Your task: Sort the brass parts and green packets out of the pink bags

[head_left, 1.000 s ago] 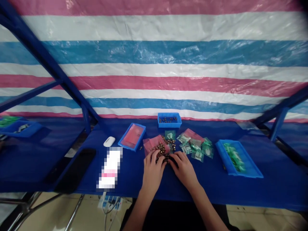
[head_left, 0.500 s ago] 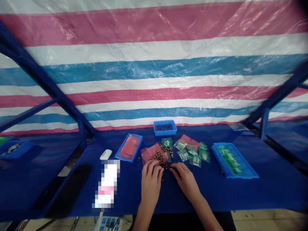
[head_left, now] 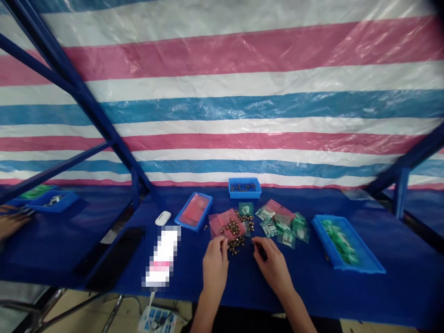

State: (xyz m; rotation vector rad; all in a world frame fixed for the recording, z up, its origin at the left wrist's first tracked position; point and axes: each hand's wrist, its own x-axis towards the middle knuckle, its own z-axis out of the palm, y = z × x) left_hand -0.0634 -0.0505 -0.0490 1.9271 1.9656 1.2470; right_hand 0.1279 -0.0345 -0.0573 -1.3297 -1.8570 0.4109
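My left hand [head_left: 215, 267] rests on the blue table [head_left: 398, 282] with its fingers curled, fingertips just short of a heap of small brass parts [head_left: 235, 233]. What the fingers hold, if anything, is hidden. My right hand [head_left: 272, 264] lies beside it, fingers bent in a pinch near the same heap. The brass parts lie partly on pink plastic bags [head_left: 222, 220]. Small green bags [head_left: 284, 226] are scattered just right of the heap.
Blue trays stand around: one with pink bags [head_left: 193, 211], a small one with brass parts [head_left: 244, 187], one with green bags [head_left: 347, 243]. A white oval device [head_left: 163, 217] and a blurred-out item [head_left: 161, 256] lie left. Another person's hand [head_left: 12, 223] shows at far left.
Both hands have drawn back toward me from the heap of brass parts. The camera has tilted, so the scene sits slightly lower and shifted.
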